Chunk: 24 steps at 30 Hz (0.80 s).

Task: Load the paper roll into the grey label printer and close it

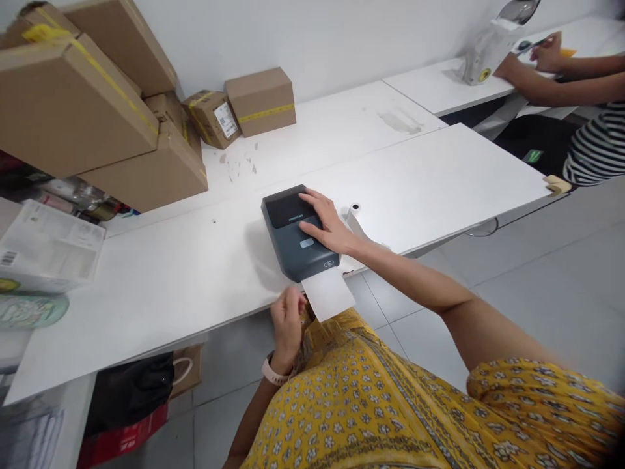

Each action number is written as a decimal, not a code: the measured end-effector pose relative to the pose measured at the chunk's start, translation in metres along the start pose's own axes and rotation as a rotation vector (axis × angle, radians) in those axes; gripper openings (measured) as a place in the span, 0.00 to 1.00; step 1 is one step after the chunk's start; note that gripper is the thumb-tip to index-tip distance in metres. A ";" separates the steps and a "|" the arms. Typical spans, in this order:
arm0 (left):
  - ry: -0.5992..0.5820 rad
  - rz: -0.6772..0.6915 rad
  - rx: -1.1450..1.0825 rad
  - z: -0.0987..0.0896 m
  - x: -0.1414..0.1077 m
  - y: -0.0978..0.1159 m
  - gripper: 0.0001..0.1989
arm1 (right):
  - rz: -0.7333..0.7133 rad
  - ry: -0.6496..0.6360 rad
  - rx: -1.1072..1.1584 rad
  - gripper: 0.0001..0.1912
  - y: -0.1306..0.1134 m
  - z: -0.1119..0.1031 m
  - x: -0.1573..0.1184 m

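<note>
Now your right hand [327,225] lies wide on the printer [291,242]; your left hand [288,320] curls by white paper [330,296], its hold I can't tell.

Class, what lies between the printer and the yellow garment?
A white sheet, sticking out of the printer toward the yellow garment, with the left hand beside it; the head view shows this.

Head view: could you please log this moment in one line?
right hand: resting on printer; left hand: curled beside white paper; white paper: protruding from printer
</note>
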<state>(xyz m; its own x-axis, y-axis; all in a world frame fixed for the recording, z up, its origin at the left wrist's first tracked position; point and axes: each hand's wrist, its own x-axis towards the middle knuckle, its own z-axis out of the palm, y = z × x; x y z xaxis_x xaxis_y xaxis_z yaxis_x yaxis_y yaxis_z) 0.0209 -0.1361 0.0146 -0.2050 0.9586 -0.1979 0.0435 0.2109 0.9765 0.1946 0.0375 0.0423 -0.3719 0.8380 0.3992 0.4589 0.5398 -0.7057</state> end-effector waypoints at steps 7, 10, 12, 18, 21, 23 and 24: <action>0.228 0.216 -0.127 0.005 0.024 0.017 0.27 | 0.223 -0.039 0.366 0.58 0.012 0.002 -0.024; 0.176 0.126 -0.182 0.013 0.015 0.012 0.32 | 0.261 -0.076 0.458 0.63 0.007 0.000 -0.022; 0.209 0.072 -0.230 0.014 0.005 -0.001 0.32 | 0.319 -0.097 0.533 0.66 0.004 -0.002 -0.020; -0.027 -0.125 -0.164 -0.002 -0.010 -0.036 0.21 | 0.480 -0.058 0.659 0.69 -0.004 -0.001 -0.017; -0.188 -0.108 -0.123 0.002 -0.002 -0.034 0.21 | 0.497 -0.051 0.704 0.69 -0.010 -0.001 -0.015; -0.243 -0.123 -0.169 0.011 0.007 -0.030 0.23 | 0.532 -0.056 0.740 0.70 -0.016 -0.004 -0.014; -0.255 -0.141 -0.192 0.017 0.011 -0.028 0.24 | 0.561 -0.058 0.752 0.71 -0.020 -0.006 -0.014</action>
<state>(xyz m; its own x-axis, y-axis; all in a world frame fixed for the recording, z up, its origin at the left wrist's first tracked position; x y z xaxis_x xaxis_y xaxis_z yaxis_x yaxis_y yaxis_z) 0.0337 -0.1287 -0.0162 0.0560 0.9447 -0.3231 -0.1574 0.3279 0.9315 0.1950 0.0159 0.0542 -0.3034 0.9440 -0.1298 -0.0510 -0.1521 -0.9870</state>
